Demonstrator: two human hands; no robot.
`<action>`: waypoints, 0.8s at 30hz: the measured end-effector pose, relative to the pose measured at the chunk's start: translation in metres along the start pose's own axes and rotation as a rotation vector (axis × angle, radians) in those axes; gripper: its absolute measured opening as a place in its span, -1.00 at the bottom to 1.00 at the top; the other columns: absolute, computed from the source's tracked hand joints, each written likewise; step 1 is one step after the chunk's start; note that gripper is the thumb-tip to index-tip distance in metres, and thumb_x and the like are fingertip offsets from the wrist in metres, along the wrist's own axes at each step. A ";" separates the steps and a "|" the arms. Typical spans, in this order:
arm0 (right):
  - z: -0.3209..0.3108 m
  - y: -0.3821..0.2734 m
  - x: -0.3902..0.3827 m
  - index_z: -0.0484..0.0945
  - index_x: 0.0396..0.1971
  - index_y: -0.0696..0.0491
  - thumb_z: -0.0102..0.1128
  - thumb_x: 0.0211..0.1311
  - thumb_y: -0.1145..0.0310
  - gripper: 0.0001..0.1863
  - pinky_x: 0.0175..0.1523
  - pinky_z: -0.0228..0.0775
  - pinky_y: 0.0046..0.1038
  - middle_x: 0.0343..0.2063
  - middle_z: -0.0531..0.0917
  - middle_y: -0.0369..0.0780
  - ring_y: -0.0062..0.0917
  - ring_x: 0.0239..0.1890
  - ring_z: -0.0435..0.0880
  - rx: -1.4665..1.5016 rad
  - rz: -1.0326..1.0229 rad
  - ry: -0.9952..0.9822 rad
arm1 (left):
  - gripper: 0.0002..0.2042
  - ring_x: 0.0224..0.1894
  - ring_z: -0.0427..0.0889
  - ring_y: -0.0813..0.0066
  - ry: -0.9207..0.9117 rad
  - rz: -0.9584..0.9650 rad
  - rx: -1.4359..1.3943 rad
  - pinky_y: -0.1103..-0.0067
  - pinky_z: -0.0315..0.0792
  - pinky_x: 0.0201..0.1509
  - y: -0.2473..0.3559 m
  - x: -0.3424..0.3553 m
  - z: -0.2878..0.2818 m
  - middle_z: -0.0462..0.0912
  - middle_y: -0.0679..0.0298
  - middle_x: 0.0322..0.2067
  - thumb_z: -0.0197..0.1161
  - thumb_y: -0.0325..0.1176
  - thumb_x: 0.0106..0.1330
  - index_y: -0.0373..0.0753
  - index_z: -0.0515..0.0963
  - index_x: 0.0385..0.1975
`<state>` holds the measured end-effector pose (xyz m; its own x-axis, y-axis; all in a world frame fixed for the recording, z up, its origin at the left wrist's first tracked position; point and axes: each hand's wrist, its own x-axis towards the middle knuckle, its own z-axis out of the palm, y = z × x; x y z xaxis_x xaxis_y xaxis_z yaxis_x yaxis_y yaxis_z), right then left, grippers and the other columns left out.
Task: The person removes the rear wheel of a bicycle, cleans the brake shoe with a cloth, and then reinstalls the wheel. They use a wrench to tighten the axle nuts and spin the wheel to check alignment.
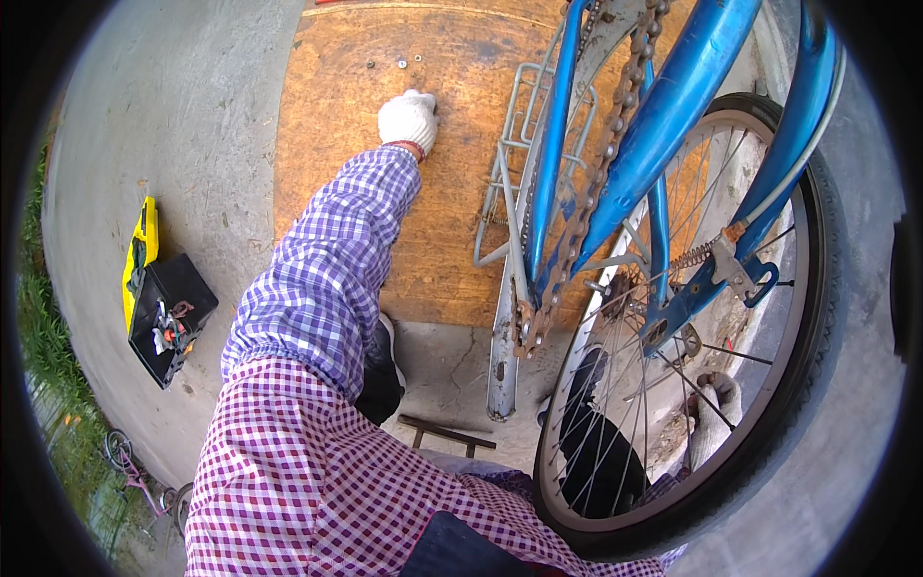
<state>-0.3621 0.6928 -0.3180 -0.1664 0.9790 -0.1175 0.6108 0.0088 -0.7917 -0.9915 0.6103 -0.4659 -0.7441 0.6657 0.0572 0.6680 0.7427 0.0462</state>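
Note:
My left hand point(408, 119), in a white knitted glove, rests on the brown wooden board point(327, 115) with its fingers curled closed. Whatever its fingertips pinch is hidden. Just beyond them lie a dark nut point(370, 64), a silvery nut point(402, 64) and another small metal part point(418, 59). My right hand point(713, 412), also gloved, shows behind the spokes of the bicycle wheel point(817, 346); spokes and shadow mask its grip. A blue bicycle frame point(663, 135) slants over the board's right side, with a rusty chain point(615, 125) hanging along it.
A grey wire rack point(490, 207) stands beside the frame. On the concrete floor at left sits an open black and yellow toolbox point(173, 298) with tools inside. A dark low bar point(447, 432) lies near my feet. A pink bicycle point(135, 476) stands by greenery at far left.

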 end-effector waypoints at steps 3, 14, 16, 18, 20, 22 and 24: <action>-0.003 0.006 0.006 0.52 0.24 0.25 0.25 0.44 0.41 -0.56 0.19 0.48 -0.41 0.05 0.69 -0.09 -0.42 0.03 0.66 0.007 0.002 0.011 | -0.75 0.01 0.73 -0.03 0.012 0.018 0.005 0.21 0.60 0.09 0.021 0.008 0.009 0.73 -0.01 -0.05 0.33 -0.20 0.37 -0.17 0.72 -0.08; -0.188 0.130 -0.025 0.55 0.21 0.25 0.23 0.45 0.46 -0.60 0.15 0.49 -0.47 0.00 0.72 -0.15 -0.49 0.01 0.67 0.146 0.056 0.139 | -0.80 -0.31 0.70 0.53 -0.552 0.039 -1.467 0.53 0.65 -0.20 0.232 -0.147 -0.058 0.70 0.31 -0.28 0.39 -0.35 0.41 -0.28 0.63 -0.08; -0.200 0.131 -0.029 0.58 0.10 0.25 0.22 0.44 0.47 -0.70 0.00 0.54 -0.49 -0.11 0.71 -0.17 -0.54 -0.15 0.68 0.185 -0.055 0.149 | -0.82 -0.27 0.70 0.52 -0.661 0.110 -1.581 0.51 0.68 -0.13 0.256 -0.168 -0.083 0.69 0.27 -0.21 0.33 -0.40 0.45 -0.27 0.58 -0.04; -0.208 0.127 -0.028 0.58 0.00 0.24 0.21 0.44 0.49 -0.78 -0.17 0.52 -0.52 -0.18 0.68 -0.18 -0.60 -0.30 0.64 0.307 0.009 0.166 | -0.84 -0.25 0.70 0.51 -0.707 0.147 -1.653 0.51 0.67 -0.12 0.278 -0.186 -0.104 0.68 0.24 -0.18 0.32 -0.40 0.46 -0.27 0.57 -0.06; -0.217 0.130 -0.021 0.57 -0.02 0.23 0.17 0.46 0.49 -0.81 -0.24 0.51 -0.53 -0.18 0.67 -0.18 -0.61 -0.36 0.62 0.402 0.052 0.248 | -0.86 -0.22 0.69 0.48 -0.700 0.257 -1.670 0.49 0.64 -0.08 0.304 -0.204 -0.120 0.68 0.20 -0.16 0.30 -0.43 0.46 -0.27 0.55 -0.09; -0.236 0.150 -0.008 0.56 -0.02 0.23 0.15 0.47 0.49 -0.81 -0.23 0.50 -0.53 -0.18 0.66 -0.18 -0.61 -0.36 0.61 0.479 0.121 0.315 | -0.88 -0.22 0.68 0.46 -0.699 0.377 -1.671 0.48 0.63 -0.06 0.349 -0.220 -0.130 0.67 0.19 -0.17 0.31 -0.44 0.44 -0.25 0.55 -0.13; -0.260 0.190 0.016 0.57 -0.05 0.23 0.13 0.47 0.48 -0.83 -0.25 0.46 -0.53 -0.22 0.65 -0.17 -0.61 -0.38 0.59 0.522 0.115 0.303 | -0.83 -0.22 0.68 0.47 -0.600 0.351 -1.569 0.50 0.61 -0.08 0.419 -0.243 -0.132 0.69 0.18 -0.18 0.34 -0.45 0.38 -0.31 0.57 -0.11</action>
<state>-0.0475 0.7631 -0.3145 0.1518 0.9829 -0.1045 0.1390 -0.1259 -0.9823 -0.5289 0.7503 -0.3290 -0.2264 0.9723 -0.0587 -0.1134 0.0335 0.9930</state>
